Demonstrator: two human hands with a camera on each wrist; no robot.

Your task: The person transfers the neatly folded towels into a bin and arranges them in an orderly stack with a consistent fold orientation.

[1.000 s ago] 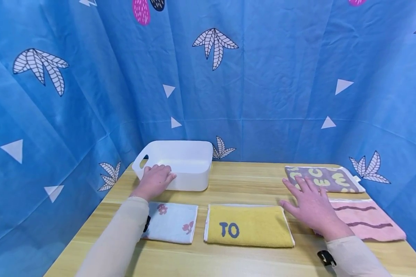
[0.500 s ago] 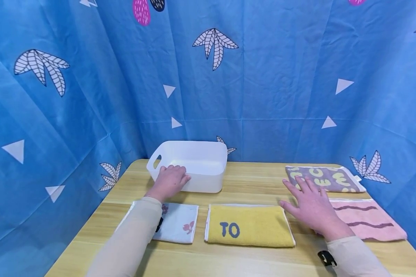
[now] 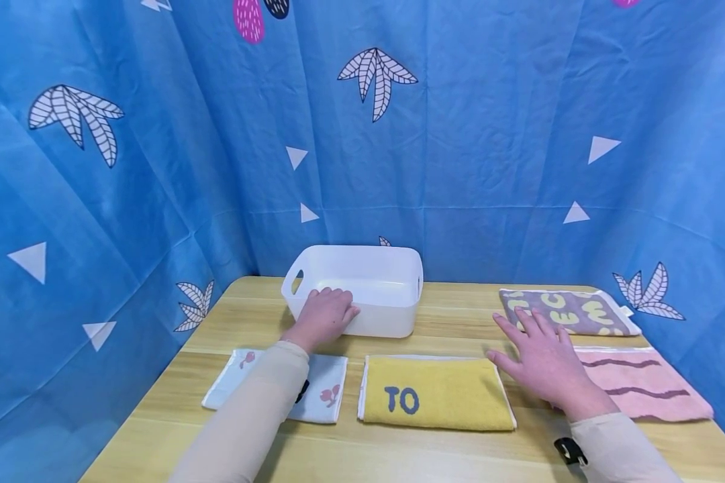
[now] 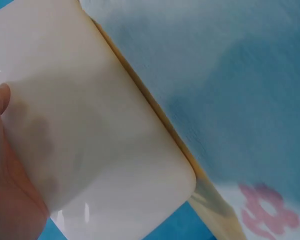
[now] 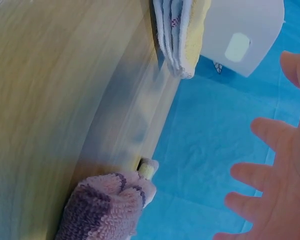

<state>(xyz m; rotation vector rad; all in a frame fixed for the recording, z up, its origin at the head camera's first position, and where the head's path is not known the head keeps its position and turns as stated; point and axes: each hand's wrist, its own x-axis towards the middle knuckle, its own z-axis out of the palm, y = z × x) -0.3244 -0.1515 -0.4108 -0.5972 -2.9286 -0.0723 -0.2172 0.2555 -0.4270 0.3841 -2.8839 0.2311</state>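
A white plastic basket (image 3: 387, 320) with cut-out end handles stands near the back of the table. My left hand (image 3: 323, 318) grips its front rim, fingers over the edge and thumb (image 4: 1, 97) against the outer wall. Inside, the visible part of the basket holds nothing. My right hand (image 3: 540, 362) hovers with spread fingers between a folded yellow towel (image 3: 453, 389) lettered "TO" and a folded pink towel (image 3: 640, 382) with dark wavy stripes. Its fingers hold nothing in the right wrist view. Under the left forearm lies a folded pale blue towel (image 3: 326, 372) with pink flowers, partly hidden.
A folded purple towel (image 3: 586, 314) with yellow letters lies at the back right, behind the pink one. Blue patterned curtains (image 3: 477, 147) enclose the wooden table (image 3: 362, 456) at the back and both sides.
My left hand has slid the basket to the right along the back of the table, uncovering more of the pale blue towel's left side. The right hand has stayed in place.
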